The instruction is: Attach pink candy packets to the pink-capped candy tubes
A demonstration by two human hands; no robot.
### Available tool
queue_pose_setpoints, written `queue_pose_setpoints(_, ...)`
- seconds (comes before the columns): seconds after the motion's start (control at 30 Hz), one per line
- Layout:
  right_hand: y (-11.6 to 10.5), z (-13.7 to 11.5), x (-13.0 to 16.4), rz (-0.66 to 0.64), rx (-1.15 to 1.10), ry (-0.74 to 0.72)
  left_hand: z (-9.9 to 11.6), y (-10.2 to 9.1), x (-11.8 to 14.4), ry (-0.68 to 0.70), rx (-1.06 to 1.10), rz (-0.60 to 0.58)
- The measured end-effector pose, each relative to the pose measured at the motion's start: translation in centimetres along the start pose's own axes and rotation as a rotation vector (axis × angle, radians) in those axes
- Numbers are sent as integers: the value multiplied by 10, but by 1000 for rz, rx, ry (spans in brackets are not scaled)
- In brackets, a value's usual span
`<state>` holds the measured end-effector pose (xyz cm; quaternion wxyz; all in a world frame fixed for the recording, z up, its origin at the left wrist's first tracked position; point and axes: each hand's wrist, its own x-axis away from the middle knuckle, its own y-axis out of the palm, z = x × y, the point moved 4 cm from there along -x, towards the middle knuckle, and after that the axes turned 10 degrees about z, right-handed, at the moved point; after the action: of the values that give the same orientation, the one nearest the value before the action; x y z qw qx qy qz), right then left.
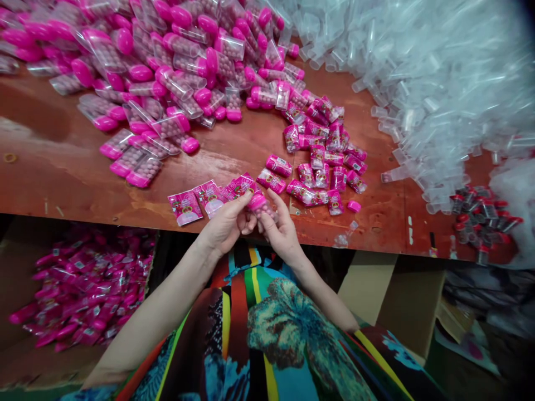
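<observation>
Close to the table's front edge, a small clear bottle with a pink cap and pink candy balls is held between both hands. My left hand closes its fingers round the capped end. On the other side, my right hand pinches the clear end between thumb and fingers. Just beyond my left hand lie several flat pink printed sleeves, partly overlapping. Past my right hand is a group of bottles wrapped in pink printed sleeves. A loose pink cap rests at their near right side.
A big heap of filled pink-capped bottles covers the back left of the brown table. Clear empty tubes are piled at the right, with red-rimmed pieces near the edge. Below left, a cardboard box contains wrapped bottles.
</observation>
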<state>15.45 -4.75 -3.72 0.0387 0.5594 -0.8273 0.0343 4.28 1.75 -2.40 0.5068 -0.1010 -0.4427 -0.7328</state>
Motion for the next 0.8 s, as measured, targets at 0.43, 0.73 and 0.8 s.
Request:
queue_pose_setpoints(0.43, 4, -3, 5, -8, 51, -11, -11, -3, 2, -66, 39, -19)
queue_pose_setpoints(0.73, -4, -8, 0, -53, 90, -23, 8, -5, 1, 64, -33, 43)
queue_pose_setpoints(0.8, -6, -7, 2, -77, 134, -37, 19, -10, -2, 140, -51, 134)
